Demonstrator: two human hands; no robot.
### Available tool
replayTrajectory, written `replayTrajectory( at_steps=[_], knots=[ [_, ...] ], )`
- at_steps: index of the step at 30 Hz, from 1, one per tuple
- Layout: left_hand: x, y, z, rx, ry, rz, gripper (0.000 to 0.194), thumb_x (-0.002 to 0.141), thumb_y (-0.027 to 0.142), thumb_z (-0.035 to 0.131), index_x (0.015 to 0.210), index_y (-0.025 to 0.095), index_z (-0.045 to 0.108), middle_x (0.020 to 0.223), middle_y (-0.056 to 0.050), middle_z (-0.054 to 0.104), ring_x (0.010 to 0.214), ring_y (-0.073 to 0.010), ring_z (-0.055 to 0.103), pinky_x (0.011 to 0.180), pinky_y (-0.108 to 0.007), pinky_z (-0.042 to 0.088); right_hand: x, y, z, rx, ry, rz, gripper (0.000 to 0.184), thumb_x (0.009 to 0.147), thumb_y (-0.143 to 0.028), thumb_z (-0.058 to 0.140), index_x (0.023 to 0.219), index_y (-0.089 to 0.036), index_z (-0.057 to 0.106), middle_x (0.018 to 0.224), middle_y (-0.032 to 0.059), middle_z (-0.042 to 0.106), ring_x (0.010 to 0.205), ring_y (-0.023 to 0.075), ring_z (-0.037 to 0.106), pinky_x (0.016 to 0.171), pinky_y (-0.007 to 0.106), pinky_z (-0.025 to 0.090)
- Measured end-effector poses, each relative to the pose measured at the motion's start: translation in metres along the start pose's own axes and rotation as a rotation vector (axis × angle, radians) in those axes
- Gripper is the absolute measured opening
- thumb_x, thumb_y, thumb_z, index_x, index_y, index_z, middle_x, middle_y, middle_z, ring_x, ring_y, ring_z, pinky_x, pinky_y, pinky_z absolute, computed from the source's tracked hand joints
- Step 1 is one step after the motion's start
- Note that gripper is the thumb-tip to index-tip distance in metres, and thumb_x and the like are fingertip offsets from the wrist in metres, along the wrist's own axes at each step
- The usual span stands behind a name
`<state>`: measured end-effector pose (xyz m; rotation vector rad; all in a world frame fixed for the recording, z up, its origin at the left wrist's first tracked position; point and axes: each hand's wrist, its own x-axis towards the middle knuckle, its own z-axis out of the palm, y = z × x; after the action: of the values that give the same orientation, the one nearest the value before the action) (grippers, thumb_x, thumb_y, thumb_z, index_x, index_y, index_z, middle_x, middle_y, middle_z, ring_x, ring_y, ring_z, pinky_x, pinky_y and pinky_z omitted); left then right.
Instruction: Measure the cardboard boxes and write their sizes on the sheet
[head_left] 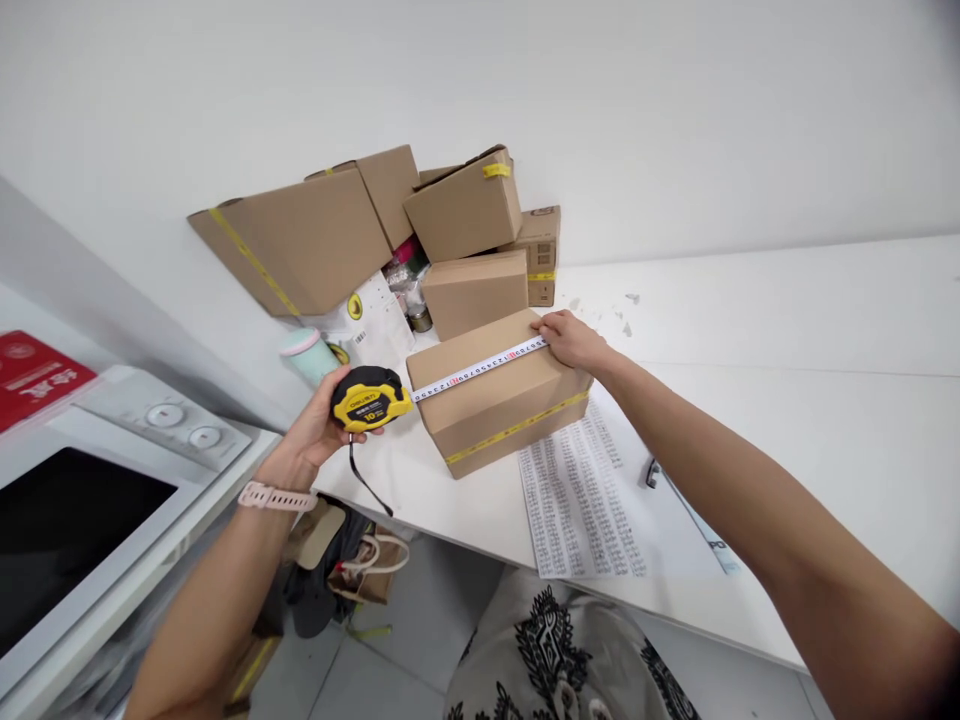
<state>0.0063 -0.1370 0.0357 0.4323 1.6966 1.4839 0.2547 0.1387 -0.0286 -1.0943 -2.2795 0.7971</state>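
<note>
My left hand (319,425) is wrapped round the yellow and black case of a tape measure (371,398), just left of a closed cardboard box (495,385). A black wrist strap (367,485) dangles from the case. The white tape blade (480,368) is pulled out and lies across the top of the box from left to right. At the box's right end my right hand (571,340) presses the blade's end against the top edge, fingers closed over it; the tip itself is hidden. Yellow tape (517,428) runs along the box's front side.
Several cardboard boxes (300,240) stand piled against the wall. A mint cup (309,355) is behind my left hand. Printed sheets (577,500) and a clipboard (686,510) lie on the white table (825,420). A microwave (97,490) stands at the left, bags (367,570) below.
</note>
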Motion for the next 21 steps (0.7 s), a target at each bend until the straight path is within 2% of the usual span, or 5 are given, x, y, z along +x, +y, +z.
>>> replayTrajectory(
  at_steps=[5,9,13,17,21],
  knots=[
    [-0.013,-0.003,-0.006,0.03,0.048,-0.002,0.04,0.088,0.047,0.052,0.088,0.01,0.067,0.062,-0.013,0.071,0.046,-0.0269,0.068,0.029,-0.024,0.043,-0.001,-0.003,-0.009,0.405,-0.12,0.212,0.032,0.093,-0.027,0.055,0.121,-0.021,0.07,0.121,0.0086,0.069,0.105,0.0234,0.065,0.095,0.038,0.052],
    [-0.013,-0.002,-0.005,0.043,0.055,-0.01,0.041,0.089,0.047,0.05,0.089,0.01,0.068,0.062,-0.013,0.071,0.046,-0.0267,0.068,0.03,-0.025,0.045,-0.003,0.0,-0.014,0.608,-0.171,0.285,0.033,0.09,-0.026,0.06,0.122,-0.024,0.07,0.127,0.0069,0.068,0.105,0.0218,0.066,0.091,0.034,0.057],
    [-0.008,-0.005,-0.009,0.035,0.058,-0.008,0.042,0.089,0.049,0.051,0.091,0.011,0.068,0.062,-0.012,0.071,0.047,-0.027,0.068,0.031,-0.026,0.047,-0.006,0.002,-0.016,0.677,-0.188,0.292,0.032,0.095,-0.028,0.053,0.122,-0.026,0.07,0.134,0.004,0.065,0.11,0.0204,0.065,0.093,0.032,0.057],
    [-0.003,-0.007,-0.015,0.039,0.029,0.009,0.043,0.086,0.052,0.055,0.093,0.012,0.069,0.065,-0.012,0.072,0.048,-0.027,0.069,0.032,-0.026,0.048,-0.008,0.002,-0.016,0.653,-0.193,0.278,0.033,0.097,-0.029,0.049,0.124,-0.026,0.069,0.136,0.0034,0.063,0.113,0.0205,0.064,0.094,0.032,0.056],
    [-0.004,-0.007,-0.014,0.026,0.038,-0.01,0.043,0.09,0.048,0.05,0.092,0.01,0.069,0.066,-0.013,0.072,0.049,-0.0276,0.069,0.032,-0.027,0.048,-0.001,0.012,-0.01,0.635,-0.187,0.23,0.035,0.097,-0.029,0.046,0.124,-0.027,0.069,0.134,0.0039,0.065,0.114,0.022,0.065,0.092,0.034,0.057]
  ],
)
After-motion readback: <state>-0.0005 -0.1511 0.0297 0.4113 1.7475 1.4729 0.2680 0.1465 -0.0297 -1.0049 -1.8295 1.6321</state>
